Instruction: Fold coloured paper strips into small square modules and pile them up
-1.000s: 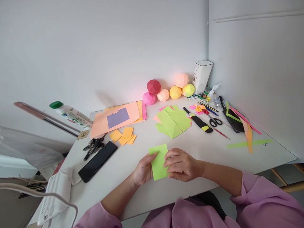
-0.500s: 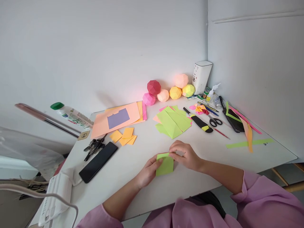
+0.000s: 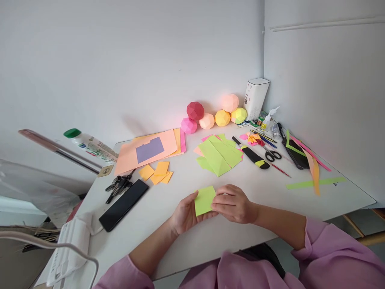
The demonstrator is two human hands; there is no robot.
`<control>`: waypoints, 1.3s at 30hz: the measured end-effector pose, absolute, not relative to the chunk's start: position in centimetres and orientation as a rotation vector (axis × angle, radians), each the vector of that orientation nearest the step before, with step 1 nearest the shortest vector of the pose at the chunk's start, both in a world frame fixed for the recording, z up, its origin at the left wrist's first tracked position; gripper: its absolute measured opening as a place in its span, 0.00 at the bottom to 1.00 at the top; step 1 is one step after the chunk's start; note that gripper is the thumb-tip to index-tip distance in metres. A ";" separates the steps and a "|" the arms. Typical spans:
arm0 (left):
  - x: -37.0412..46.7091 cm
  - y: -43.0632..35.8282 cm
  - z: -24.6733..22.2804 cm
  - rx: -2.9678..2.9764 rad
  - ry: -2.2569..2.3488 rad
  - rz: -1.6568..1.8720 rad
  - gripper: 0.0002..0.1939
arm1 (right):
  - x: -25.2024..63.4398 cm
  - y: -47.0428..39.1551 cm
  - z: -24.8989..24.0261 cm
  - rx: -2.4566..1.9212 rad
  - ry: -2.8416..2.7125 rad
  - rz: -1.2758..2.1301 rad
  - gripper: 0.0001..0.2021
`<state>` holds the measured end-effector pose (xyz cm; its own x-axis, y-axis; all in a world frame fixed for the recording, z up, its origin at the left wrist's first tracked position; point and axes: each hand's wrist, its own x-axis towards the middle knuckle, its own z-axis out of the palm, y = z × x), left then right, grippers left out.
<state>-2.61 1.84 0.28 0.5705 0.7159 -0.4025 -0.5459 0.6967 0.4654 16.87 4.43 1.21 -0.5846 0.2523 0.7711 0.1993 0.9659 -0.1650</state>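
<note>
A small green paper square [image 3: 205,200] is held between my two hands above the near part of the white table. My left hand [image 3: 184,214] supports it from the left and below, the thumb at its upper left corner and the fingers under its lower edge. Closed around its right edge is my right hand [image 3: 234,204], fingers bent. Beyond the hands lies a pile of larger green paper sheets [image 3: 217,156] with pink edges showing beneath. Several small orange paper pieces [image 3: 161,168] lie to the left.
A black phone [image 3: 124,205] and keys [image 3: 120,184] lie at left, near peach paper [image 3: 126,158]. Faceted paper balls [image 3: 223,118] stand along the wall. A cutter [image 3: 255,157], scissors [image 3: 272,155] and paper strips [image 3: 309,184] lie at right.
The green square has tilted and risen slightly away from me. My left thumb has moved from its face to its corner, and my right hand has shifted from its top corner to its right side.
</note>
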 end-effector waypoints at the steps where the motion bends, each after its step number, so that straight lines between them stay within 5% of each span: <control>1: -2.6 1.8 0.1 0.300 0.620 0.784 0.20 | 16.8 4.4 1.1 -0.320 -2.244 0.118 0.05; 11: -2.5 1.0 -0.5 0.517 0.769 0.821 0.14 | 16.1 4.3 0.3 -0.520 -2.216 0.634 0.07; 26: -2.6 0.8 -0.5 0.682 0.580 0.762 0.22 | 16.1 4.3 0.8 -0.762 -2.020 0.806 0.07; 39: -1.7 0.1 -0.3 0.976 0.932 0.874 0.17 | 16.1 4.2 1.1 -0.750 -1.989 0.751 0.06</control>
